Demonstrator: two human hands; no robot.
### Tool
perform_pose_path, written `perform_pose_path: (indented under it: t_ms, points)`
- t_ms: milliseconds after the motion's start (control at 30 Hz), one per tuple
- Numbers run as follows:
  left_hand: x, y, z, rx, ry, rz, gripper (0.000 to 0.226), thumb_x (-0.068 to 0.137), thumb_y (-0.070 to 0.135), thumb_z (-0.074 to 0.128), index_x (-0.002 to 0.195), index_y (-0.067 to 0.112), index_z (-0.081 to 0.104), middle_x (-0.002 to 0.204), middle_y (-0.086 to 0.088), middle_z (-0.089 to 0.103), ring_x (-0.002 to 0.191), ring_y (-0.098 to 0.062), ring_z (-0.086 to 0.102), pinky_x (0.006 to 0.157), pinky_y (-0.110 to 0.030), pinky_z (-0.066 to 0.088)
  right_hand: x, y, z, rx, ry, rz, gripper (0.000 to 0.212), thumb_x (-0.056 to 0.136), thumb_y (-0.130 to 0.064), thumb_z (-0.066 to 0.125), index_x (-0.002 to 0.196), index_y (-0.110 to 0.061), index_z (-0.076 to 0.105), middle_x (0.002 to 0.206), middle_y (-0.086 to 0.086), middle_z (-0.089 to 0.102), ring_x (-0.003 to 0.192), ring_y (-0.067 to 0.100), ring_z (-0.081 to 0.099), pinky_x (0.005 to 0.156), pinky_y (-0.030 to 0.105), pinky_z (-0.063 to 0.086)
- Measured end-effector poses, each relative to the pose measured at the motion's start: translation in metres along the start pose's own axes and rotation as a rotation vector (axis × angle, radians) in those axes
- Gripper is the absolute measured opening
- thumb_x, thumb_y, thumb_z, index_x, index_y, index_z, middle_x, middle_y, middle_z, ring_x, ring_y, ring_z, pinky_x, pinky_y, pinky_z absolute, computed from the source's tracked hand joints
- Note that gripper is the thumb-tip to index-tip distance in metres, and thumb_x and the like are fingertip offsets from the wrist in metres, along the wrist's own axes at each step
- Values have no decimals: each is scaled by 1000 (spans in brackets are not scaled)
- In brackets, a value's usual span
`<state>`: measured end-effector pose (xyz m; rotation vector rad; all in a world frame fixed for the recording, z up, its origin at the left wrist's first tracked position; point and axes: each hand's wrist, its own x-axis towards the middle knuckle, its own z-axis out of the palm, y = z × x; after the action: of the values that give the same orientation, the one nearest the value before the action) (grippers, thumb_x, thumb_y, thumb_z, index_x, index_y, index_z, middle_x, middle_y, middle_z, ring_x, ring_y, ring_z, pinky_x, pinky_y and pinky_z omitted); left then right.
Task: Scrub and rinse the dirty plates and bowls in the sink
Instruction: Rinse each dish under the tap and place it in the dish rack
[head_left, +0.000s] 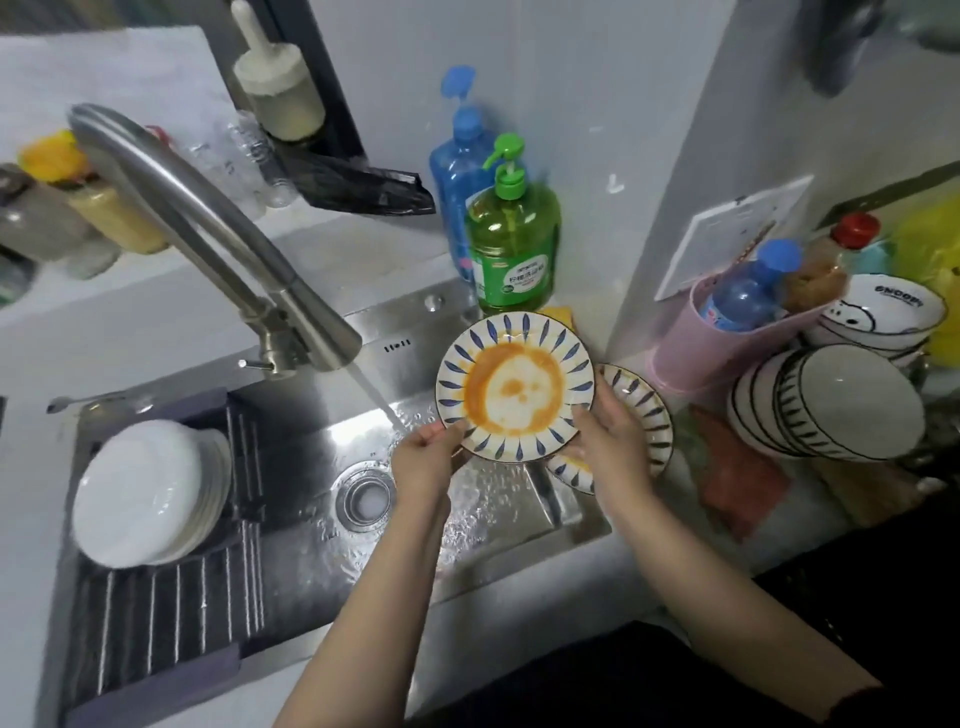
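A blue-patterned plate (514, 387) smeared with orange sauce is held tilted over the steel sink (322, 467). My left hand (423, 460) grips its lower left rim and my right hand (613, 447) grips its lower right rim. Water runs from the faucet (208, 239) and falls just left of the plate, near my left hand. More patterned plates (641, 405) lie stacked at the sink's right edge, partly hidden behind my right hand. Several white plates (145, 493) lean on the dark drying rack (166, 613) at the left.
A green soap bottle (511, 244) and a blue bottle (460, 171) stand behind the sink. Stacked bowls (831, 400), a pink cup (727, 343) and an orange cloth (737, 478) crowd the right counter. The drain (363, 499) sits in the basin's middle.
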<state>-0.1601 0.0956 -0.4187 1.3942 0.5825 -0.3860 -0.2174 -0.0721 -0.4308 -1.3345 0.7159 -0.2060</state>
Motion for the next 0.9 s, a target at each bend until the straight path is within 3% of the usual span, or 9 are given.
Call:
perform_pose_path:
  t_ms: [167,300,400,467,533,600,700,767,900]
  points:
    - [11,16,-58,-100,-8,-88,10,88,1,57,83,10,57,65,0,65,65,-16,57,53,-20,50,-4,-1,56,106,-193,141,47,94,-3,53,136,-25,51,125,8,62,103,26,65,66,35,59]
    - [15,30,-89,-248,-109,-170,17,97,27,46,98,14,59,71,-4,68,56,-16,65,44,-23,51,-9,3,89,53,-254,221,51,93,-3,54,140,-22,45,124,7,63,91,24,69,63,36,59]
    - [24,41,-108,-275,-68,-144,40,101,40,40,116,9,60,102,-14,71,88,-20,71,60,-30,58,-15,8,110,68,-335,303,43,94,-4,52,131,-26,53,105,3,70,80,20,69,53,29,57]
    - [29,44,-119,-222,-28,-105,49,103,39,36,133,3,51,116,-20,65,110,-26,62,72,-33,57,-18,14,127,-63,-330,278,39,96,-6,50,127,-28,55,105,2,70,88,22,68,61,32,58]
    - [32,43,-122,-158,-48,-57,50,104,40,30,132,4,51,85,-3,72,81,-8,69,57,-20,55,-14,21,136,-540,-299,18,36,98,-14,46,133,-22,52,118,5,66,106,26,63,83,38,54]
    - [34,42,-124,-64,28,-25,53,104,42,30,124,0,55,68,-2,50,46,2,52,40,-12,41,-13,27,143,-977,-297,-220,47,99,-20,41,145,-15,36,143,9,48,129,28,45,103,38,40]
    - [44,39,-131,215,113,125,45,102,49,30,106,19,63,98,-2,63,82,-14,63,77,-30,54,-18,33,166,-1176,-472,-401,54,100,-19,36,151,-15,22,159,4,16,147,19,10,117,29,4]
    - [44,37,-134,367,139,235,52,98,52,29,114,15,63,116,-7,65,109,-26,59,100,-45,45,-23,39,181,-1172,-590,-384,51,101,-19,33,151,-16,23,159,4,15,147,16,7,116,25,0]
    - [40,44,-134,425,180,275,51,102,44,30,119,7,59,120,-14,63,115,-30,56,103,-46,41,-31,51,200,-995,-674,-203,50,103,-18,29,152,-13,20,160,3,10,147,14,5,116,25,1]
